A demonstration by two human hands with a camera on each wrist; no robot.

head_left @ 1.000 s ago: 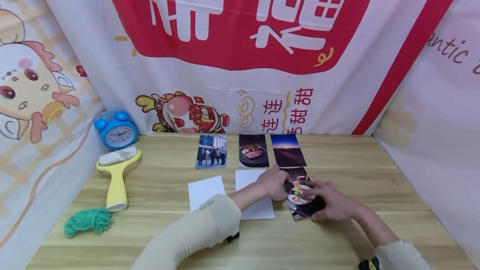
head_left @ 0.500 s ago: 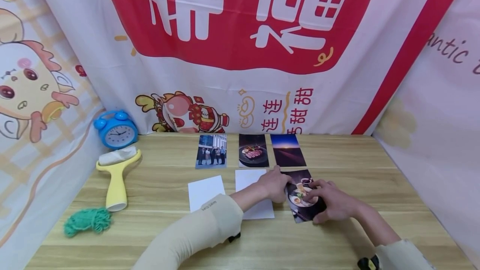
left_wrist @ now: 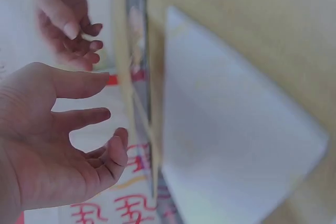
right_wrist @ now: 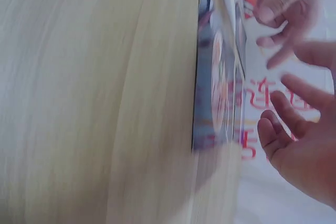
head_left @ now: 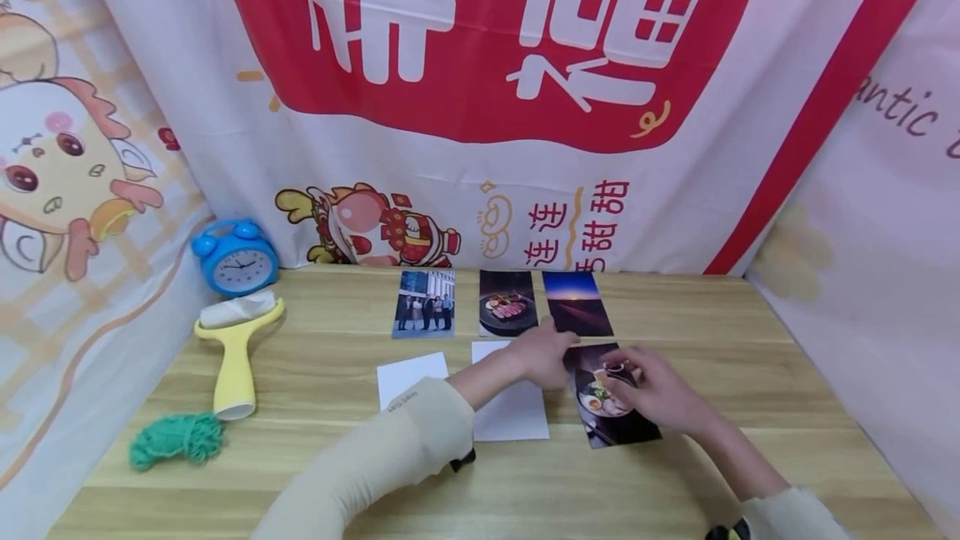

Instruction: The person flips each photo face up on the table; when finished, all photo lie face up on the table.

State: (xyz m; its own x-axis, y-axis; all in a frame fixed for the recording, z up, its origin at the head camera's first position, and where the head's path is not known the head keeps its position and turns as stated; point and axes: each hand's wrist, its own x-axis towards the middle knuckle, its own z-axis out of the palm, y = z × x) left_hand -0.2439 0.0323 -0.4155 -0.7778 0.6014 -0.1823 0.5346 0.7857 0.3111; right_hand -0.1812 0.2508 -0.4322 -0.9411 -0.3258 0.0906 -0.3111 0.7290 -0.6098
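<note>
A photo card of a noodle bowl (head_left: 600, 407) lies slightly turned on the table, at the right end of the near row. Above its right side is my right hand (head_left: 667, 390), fingers loosely bent and apart from the card in the right wrist view. My left hand (head_left: 542, 355) hovers by the card's upper left corner, over a blank white card (head_left: 517, 415); the left wrist view shows its fingers spread, holding nothing. Another white card (head_left: 408, 373) lies to the left, partly behind my left sleeve.
The far row has a group photo (head_left: 424, 304), a meat dish photo (head_left: 507, 303) and a sunset photo (head_left: 577, 304). Along the left stand a blue alarm clock (head_left: 238, 261), a yellow-handled roller (head_left: 234, 365) and a green yarn bundle (head_left: 177, 438). A printed cloth (head_left: 480, 123) hangs behind.
The noodle bowl photo has shifted slightly right and towards me. Both hands have come off it: the left moved up and left, the right lifted from its right edge.
</note>
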